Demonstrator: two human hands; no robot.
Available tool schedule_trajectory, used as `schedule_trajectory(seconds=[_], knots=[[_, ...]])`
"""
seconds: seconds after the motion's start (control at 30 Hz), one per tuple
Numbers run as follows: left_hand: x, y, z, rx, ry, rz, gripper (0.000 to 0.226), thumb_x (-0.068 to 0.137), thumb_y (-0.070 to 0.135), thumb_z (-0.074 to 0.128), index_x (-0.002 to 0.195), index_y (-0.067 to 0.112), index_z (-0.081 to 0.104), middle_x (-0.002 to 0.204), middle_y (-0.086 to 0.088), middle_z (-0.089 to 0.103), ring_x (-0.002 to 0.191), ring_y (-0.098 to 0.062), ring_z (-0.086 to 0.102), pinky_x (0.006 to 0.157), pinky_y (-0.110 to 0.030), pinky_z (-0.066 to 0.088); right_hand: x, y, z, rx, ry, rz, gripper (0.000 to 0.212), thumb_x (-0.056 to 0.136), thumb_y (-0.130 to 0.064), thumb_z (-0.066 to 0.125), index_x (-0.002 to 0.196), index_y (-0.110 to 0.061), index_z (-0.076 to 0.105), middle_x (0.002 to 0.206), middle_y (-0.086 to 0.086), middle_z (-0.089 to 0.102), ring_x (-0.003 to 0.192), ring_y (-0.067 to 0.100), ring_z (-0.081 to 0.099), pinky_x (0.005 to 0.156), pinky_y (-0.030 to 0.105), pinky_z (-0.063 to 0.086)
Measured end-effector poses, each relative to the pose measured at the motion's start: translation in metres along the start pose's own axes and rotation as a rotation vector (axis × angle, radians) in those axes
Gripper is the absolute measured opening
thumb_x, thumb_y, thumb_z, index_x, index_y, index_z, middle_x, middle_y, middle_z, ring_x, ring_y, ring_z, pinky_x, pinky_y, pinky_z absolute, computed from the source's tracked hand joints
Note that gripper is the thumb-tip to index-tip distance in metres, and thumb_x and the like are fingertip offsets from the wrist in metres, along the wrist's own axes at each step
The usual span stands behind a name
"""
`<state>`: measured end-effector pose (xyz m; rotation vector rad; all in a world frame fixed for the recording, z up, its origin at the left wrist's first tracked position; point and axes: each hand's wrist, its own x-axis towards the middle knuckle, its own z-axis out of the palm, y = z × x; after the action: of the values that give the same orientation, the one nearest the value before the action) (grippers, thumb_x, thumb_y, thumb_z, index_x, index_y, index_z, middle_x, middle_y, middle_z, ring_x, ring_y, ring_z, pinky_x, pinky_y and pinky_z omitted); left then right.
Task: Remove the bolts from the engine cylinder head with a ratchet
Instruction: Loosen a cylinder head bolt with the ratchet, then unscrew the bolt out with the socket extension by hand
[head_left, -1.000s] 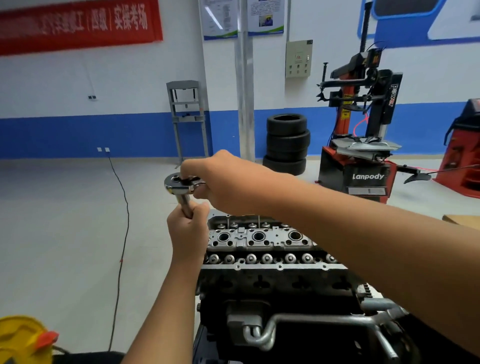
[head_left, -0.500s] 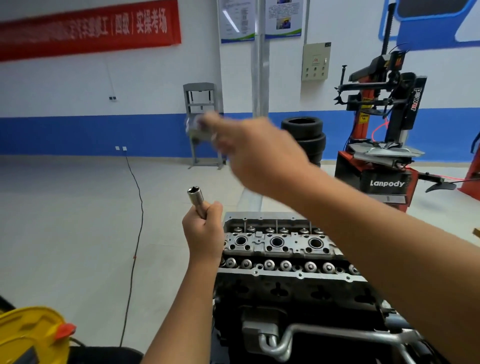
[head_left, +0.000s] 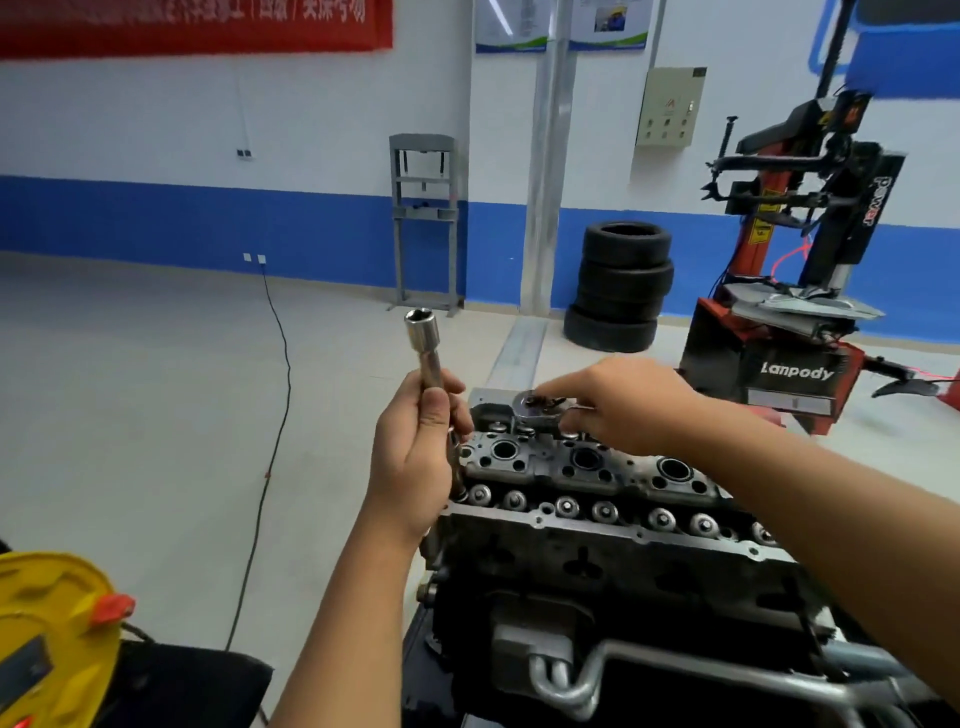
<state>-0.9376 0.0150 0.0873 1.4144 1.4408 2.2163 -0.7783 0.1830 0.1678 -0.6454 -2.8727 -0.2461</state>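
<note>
The engine cylinder head (head_left: 597, 467) sits on the engine block at centre, with round ports and a row of valve springs along its near edge. My left hand (head_left: 415, 457) grips a long chrome socket extension (head_left: 427, 348) upright, its open end pointing up, just left of the head. My right hand (head_left: 628, 402) holds the ratchet (head_left: 540, 405) by its handle, and the ratchet's round head lies on the far left part of the cylinder head. The bolts cannot be told apart from here.
A yellow case (head_left: 52, 639) lies at the lower left. A black cable (head_left: 270, 415) runs across the floor. A stack of tyres (head_left: 621, 286), a grey press frame (head_left: 423, 218) and a red tyre changer (head_left: 800, 291) stand at the back. Metal pipes (head_left: 597, 670) cross the engine's front.
My right hand pulled the ratchet off the extension, lifted it, then brought it down onto the far left of the cylinder head. My left hand kept the extension upright.
</note>
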Motion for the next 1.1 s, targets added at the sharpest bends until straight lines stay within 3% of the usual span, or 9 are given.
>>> schedule_trajectory(seconds=[0.07, 0.13, 0.27, 0.37, 0.5, 0.6, 0.8, 0.9, 1.1], knots=[[-0.004, -0.006, -0.007, 0.069, -0.015, 0.013, 0.023, 0.107, 0.029, 0.040, 0.108, 0.026, 0.063, 0.087, 0.004, 0.069, 0.088, -0.015, 0.069, 0.083, -0.027, 0.056, 0.005, 0.012, 0.007, 0.029, 0.060, -0.011, 0.021, 0.096, -0.045, 0.068, 0.115, -0.041, 0.075, 0.107, -0.017, 0.071, 0.102, 0.014, 0.062, 0.070, 0.024, 0.041], [-0.007, -0.011, -0.011, 0.097, -0.027, 0.017, 0.024, 0.108, 0.020, 0.040, 0.115, 0.026, 0.063, 0.095, 0.003, 0.073, 0.094, -0.018, 0.072, 0.089, -0.028, 0.058, 0.008, 0.019, 0.010, 0.090, 0.085, -0.003, 0.015, 0.095, -0.044, 0.071, 0.100, -0.034, 0.080, 0.112, -0.018, 0.069, 0.108, 0.014, 0.060, 0.086, 0.036, 0.050], [-0.001, -0.016, -0.013, 0.042, 0.025, 0.004, 0.028, 0.108, 0.004, 0.045, 0.111, 0.023, 0.066, 0.095, -0.001, 0.075, 0.086, -0.022, 0.074, 0.085, -0.032, 0.062, 0.020, 0.013, 0.014, 0.190, 0.160, 0.012, 0.010, 0.094, -0.036, 0.074, 0.091, -0.029, 0.079, 0.087, -0.021, 0.067, 0.089, 0.009, 0.066, 0.085, 0.039, 0.055], [0.007, -0.017, -0.008, 0.079, 0.076, 0.026, 0.021, 0.103, 0.009, 0.061, 0.106, 0.027, 0.070, 0.092, 0.003, 0.078, 0.082, -0.020, 0.077, 0.081, -0.035, 0.064, 0.040, -0.017, 0.006, 0.648, 0.392, 0.022, 0.019, 0.097, -0.035, 0.072, 0.086, -0.020, 0.077, 0.074, -0.008, 0.074, 0.074, 0.006, 0.069, 0.074, 0.032, 0.058], [0.010, -0.020, -0.004, 0.080, 0.178, 0.051, 0.019, 0.088, 0.016, 0.082, 0.100, 0.029, 0.076, 0.092, 0.003, 0.080, 0.085, -0.023, 0.078, 0.082, -0.048, 0.065, 0.065, -0.078, 0.004, 1.436, 0.323, -0.166, 0.032, 0.104, -0.030, 0.061, 0.095, -0.001, 0.074, 0.085, 0.015, 0.073, 0.080, 0.031, 0.070, 0.080, 0.048, 0.060], [0.008, -0.024, -0.003, 0.012, 0.259, 0.071, 0.014, 0.080, 0.025, 0.086, 0.091, 0.030, 0.079, 0.086, 0.001, 0.080, 0.080, -0.020, 0.077, 0.077, -0.048, 0.065, 0.072, -0.100, 0.013, 1.789, 0.266, -0.205, 0.028, 0.099, -0.029, 0.065, 0.087, -0.004, 0.068, 0.080, 0.016, 0.068, 0.073, 0.032, 0.067, 0.075, 0.047, 0.058], [0.000, -0.029, -0.005, -0.055, 0.143, 0.000, 0.021, 0.090, 0.045, 0.069, 0.103, 0.034, 0.081, 0.096, -0.004, 0.080, 0.084, -0.028, 0.077, 0.078, -0.046, 0.064, 0.075, -0.102, 0.030, 1.796, 0.162, -0.305, 0.016, 0.091, -0.024, 0.074, 0.076, -0.020, 0.069, 0.079, 0.009, 0.071, 0.073, 0.021, 0.069, 0.061, 0.031, 0.055], [-0.007, -0.031, -0.009, -0.121, 0.076, -0.090, 0.028, 0.102, 0.031, 0.053, 0.106, 0.028, 0.080, 0.101, -0.012, 0.077, 0.085, -0.029, 0.075, 0.078, -0.038, 0.064, 0.070, -0.100, 0.034, 1.728, 0.082, -0.337, 0.015, 0.097, -0.027, 0.067, 0.091, -0.014, 0.066, 0.083, 0.007, 0.072, 0.077, 0.019, 0.070, 0.056, 0.025, 0.052], [-0.019, -0.027, -0.008, -0.030, 0.169, -0.058, 0.038, 0.091, 0.009, 0.056, 0.110, 0.031, 0.079, 0.104, -0.002, 0.080, 0.091, -0.022, 0.077, 0.085, -0.036, 0.063, 0.063, -0.108, 0.035, 1.674, 0.041, -0.371, 0.034, 0.107, -0.036, 0.047, 0.101, -0.008, 0.066, 0.081, 0.011, 0.071, 0.085, 0.034, 0.070, 0.075, 0.043, 0.060]])
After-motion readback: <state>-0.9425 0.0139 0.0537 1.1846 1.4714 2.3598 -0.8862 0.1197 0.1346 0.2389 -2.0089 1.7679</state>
